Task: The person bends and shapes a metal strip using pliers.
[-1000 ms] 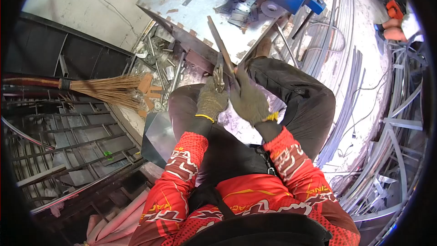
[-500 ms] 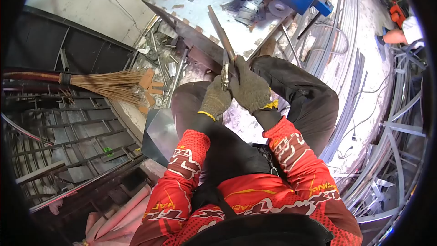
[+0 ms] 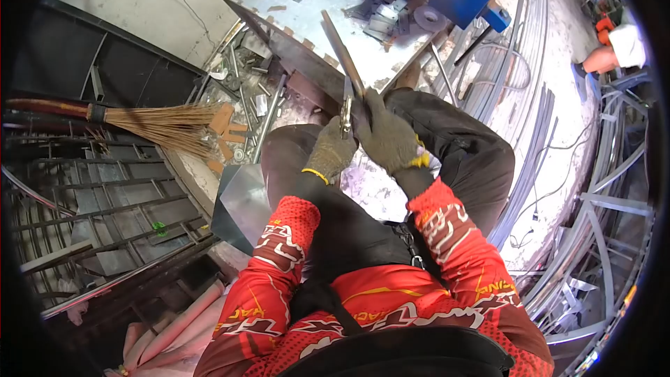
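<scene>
A: Left hand, what's logged?
B: The left hand [image 3: 329,148], covered by a grey-brown knit glove with a yellow cuff edge, is closed around a silver metal plier-like tool [image 3: 346,117]. The tool is pointed forward, away from the wrist.
A: And the right?
B: By the right hand [image 3: 387,136], in a matching glove, the near end of a long, narrow, brown-grey metal bar [image 3: 340,47] is gripped. The bar is slanted forward and leftward out of that hand.
A: Are bar and tool in contact?
B: Crowded side by side, between the two hands; actual contact cannot be told.
A: Ahead of the hands?
B: A rust-patched grey metal worktable [image 3: 279,0]. On it, ahead of the right hand, small grey metal plates [image 3: 384,24] and a pale ring-shaped disc [image 3: 428,17] are laid.
A: Sides, fast.
B: Well left of the left hand, a broom with straw bristles [image 3: 157,122] is seen; nearer, back and left of that hand, a smooth grey metal sheet [image 3: 244,202]. Right of the right hand, long thin grey metal strips [image 3: 534,153] are laid on the floor. Far right, another person [image 3: 611,56] is partly seen.
</scene>
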`<action>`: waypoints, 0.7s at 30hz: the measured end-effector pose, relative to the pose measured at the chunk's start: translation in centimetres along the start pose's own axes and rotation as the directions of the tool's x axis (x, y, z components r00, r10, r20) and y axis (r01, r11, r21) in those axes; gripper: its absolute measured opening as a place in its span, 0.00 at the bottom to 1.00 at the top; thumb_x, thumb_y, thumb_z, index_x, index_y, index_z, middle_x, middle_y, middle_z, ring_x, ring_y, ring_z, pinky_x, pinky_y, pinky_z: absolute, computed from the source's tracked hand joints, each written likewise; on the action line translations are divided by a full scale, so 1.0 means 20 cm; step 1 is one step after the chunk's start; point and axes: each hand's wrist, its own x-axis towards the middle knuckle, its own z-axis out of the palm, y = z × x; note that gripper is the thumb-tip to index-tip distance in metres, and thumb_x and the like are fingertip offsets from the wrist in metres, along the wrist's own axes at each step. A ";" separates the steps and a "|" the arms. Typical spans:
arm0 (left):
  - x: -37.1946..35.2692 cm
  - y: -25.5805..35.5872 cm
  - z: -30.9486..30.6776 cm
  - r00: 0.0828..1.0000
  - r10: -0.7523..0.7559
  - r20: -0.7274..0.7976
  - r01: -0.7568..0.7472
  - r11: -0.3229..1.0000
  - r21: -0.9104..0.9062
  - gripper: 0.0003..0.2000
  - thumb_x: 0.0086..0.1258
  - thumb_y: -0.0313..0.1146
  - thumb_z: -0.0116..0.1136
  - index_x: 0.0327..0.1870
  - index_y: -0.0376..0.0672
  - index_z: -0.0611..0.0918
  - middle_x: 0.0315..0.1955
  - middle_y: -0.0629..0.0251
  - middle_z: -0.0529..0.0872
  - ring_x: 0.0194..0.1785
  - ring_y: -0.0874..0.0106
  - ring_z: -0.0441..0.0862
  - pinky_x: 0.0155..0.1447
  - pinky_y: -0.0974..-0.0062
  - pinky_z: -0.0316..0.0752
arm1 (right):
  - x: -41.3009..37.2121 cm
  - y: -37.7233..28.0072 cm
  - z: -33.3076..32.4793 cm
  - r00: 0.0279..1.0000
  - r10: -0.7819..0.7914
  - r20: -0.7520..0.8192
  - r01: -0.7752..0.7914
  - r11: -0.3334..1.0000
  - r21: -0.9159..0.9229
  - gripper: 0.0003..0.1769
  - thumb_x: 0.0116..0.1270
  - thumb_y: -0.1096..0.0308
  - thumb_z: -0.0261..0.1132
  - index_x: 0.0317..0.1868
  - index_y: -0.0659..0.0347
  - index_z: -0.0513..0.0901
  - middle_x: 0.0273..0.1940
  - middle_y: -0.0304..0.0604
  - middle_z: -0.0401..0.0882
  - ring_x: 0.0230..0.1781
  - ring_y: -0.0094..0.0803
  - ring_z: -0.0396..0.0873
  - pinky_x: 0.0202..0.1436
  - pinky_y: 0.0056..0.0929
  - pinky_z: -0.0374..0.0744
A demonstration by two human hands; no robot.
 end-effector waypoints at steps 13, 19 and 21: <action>0.01 0.15 -0.03 0.997 0.071 -0.033 -0.064 0.985 0.158 0.17 0.66 0.31 0.62 0.54 0.37 0.77 0.46 0.35 0.85 0.54 0.33 0.81 0.57 0.44 0.77 | 0.08 -0.04 0.00 0.987 -0.141 -0.073 0.139 0.990 -0.034 0.31 0.74 0.57 0.60 0.73 0.55 0.65 0.35 0.66 0.86 0.36 0.67 0.85 0.41 0.64 0.81; -0.05 0.24 -0.06 0.992 -0.124 0.003 0.122 0.979 0.166 0.20 0.65 0.36 0.66 0.54 0.38 0.76 0.47 0.35 0.85 0.56 0.34 0.81 0.58 0.45 0.77 | -0.38 0.09 0.06 0.985 -0.082 -0.152 0.087 0.996 0.023 0.32 0.71 0.59 0.63 0.74 0.51 0.67 0.40 0.64 0.86 0.35 0.65 0.86 0.39 0.62 0.83; -0.07 0.28 -0.06 0.985 -0.173 -0.008 0.170 0.953 0.250 0.22 0.64 0.39 0.67 0.54 0.38 0.76 0.47 0.35 0.85 0.56 0.34 0.81 0.58 0.45 0.78 | -0.37 0.09 0.08 0.990 -0.061 -0.130 0.059 0.998 -0.016 0.36 0.70 0.58 0.64 0.77 0.50 0.66 0.42 0.63 0.86 0.33 0.64 0.86 0.38 0.62 0.83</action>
